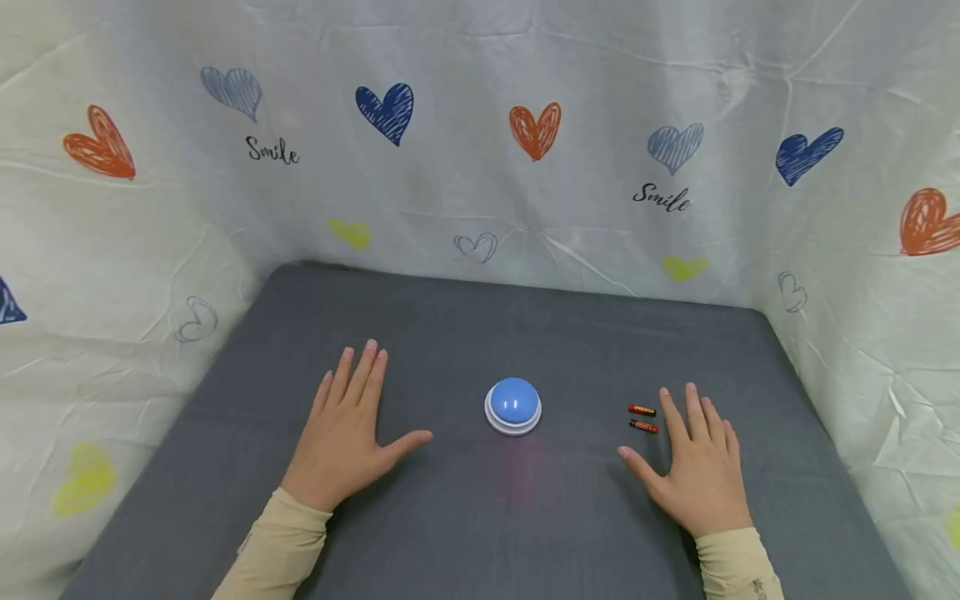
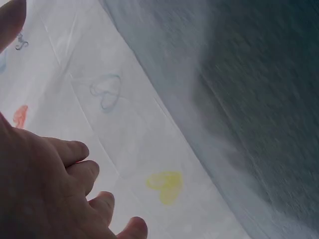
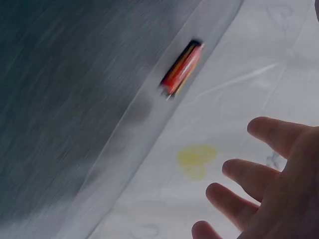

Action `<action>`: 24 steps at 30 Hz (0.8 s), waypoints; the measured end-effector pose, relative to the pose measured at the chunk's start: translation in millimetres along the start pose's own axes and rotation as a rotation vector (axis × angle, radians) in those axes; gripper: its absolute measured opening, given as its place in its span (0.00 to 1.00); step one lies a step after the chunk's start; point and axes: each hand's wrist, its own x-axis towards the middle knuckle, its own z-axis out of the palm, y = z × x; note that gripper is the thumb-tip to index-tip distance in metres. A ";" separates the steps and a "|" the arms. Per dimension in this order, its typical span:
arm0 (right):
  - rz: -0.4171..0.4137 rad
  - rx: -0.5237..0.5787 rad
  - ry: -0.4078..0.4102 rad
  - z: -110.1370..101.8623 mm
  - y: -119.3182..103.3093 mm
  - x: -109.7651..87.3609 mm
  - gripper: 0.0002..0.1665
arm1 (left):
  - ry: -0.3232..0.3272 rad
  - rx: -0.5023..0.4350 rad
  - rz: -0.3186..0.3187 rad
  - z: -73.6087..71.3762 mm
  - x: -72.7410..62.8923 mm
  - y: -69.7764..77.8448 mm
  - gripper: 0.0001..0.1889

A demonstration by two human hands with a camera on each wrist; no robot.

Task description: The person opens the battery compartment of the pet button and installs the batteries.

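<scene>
A round push-button light with a blue dome (image 1: 514, 401) and a white base sits mid-table. To its right lie two small red and black batteries (image 1: 642, 418), one behind the other; the right wrist view shows the batteries (image 3: 182, 68) as a blurred shape. My left hand (image 1: 341, 442), fingers straight and thumb spread, is left of the blue dome and holds nothing. Just right of the batteries is my right hand (image 1: 697, 475), palm down with fingers extended, not touching them. Each wrist view also shows its hand, the left (image 2: 55, 184) and the right (image 3: 279, 184), with nothing held.
A dark grey cloth (image 1: 450, 333) covers the table. White curtains (image 1: 450, 192) printed with hearts and the word "Smile" stand behind and at both sides, meeting the table's back edge.
</scene>
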 end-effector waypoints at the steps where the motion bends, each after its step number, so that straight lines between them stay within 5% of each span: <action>1: -0.012 0.003 0.000 0.9 -3.6 1.2 0.64 | -0.009 -0.001 0.006 1.2 0.9 2.9 0.67; 16: -0.300 0.007 -0.048 18.0 -82.7 19.5 0.61 | -0.115 -0.004 0.215 27.2 15.9 74.6 0.67; 24: -0.376 0.033 -0.114 30.1 -110.5 34.2 0.56 | -0.188 0.017 0.316 41.8 27.0 99.2 0.63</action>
